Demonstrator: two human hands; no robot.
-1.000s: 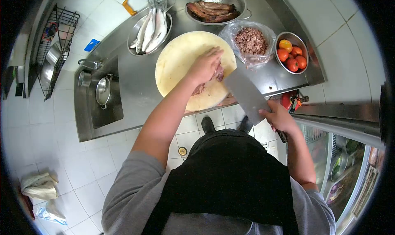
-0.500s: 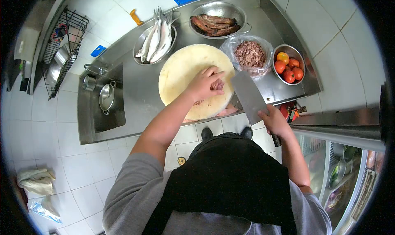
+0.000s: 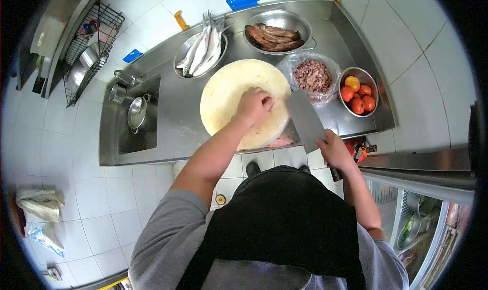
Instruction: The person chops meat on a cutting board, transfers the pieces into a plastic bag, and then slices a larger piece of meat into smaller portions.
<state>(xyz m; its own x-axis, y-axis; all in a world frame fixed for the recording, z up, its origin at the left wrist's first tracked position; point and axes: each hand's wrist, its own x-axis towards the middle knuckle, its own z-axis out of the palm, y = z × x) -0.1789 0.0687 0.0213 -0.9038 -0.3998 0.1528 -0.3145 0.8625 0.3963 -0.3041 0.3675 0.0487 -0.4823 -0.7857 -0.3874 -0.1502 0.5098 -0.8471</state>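
My left hand [image 3: 255,107] rests over the round, pale chopping board [image 3: 223,94]. Its fingers are curled closed round a small piece of meat, mostly hidden by the hand now. My right hand [image 3: 336,150] is shut on the dark handle of a cleaver [image 3: 306,118]. The wide blade points away from me, just past the board's right edge, and its tip is close to a clear plastic bag of chopped meat [image 3: 311,76]. Some pink flesh [image 3: 280,141] pokes out beneath the near edge of the board.
Whole silver fish [image 3: 206,51] lie in a metal bowl behind the board. A colander [image 3: 304,23] holds browned meat strips [image 3: 272,37]. Tomatoes [image 3: 358,94] fill a bowl at right. A sink [image 3: 137,147] with pots is at left; a glass-fronted fridge [image 3: 401,203] stands at my right.
My left fingers have curled in further, so the piece of meat once visible beside the thumb is now mostly covered. The cleaver keeps nearly the same place. The view has shifted slightly.
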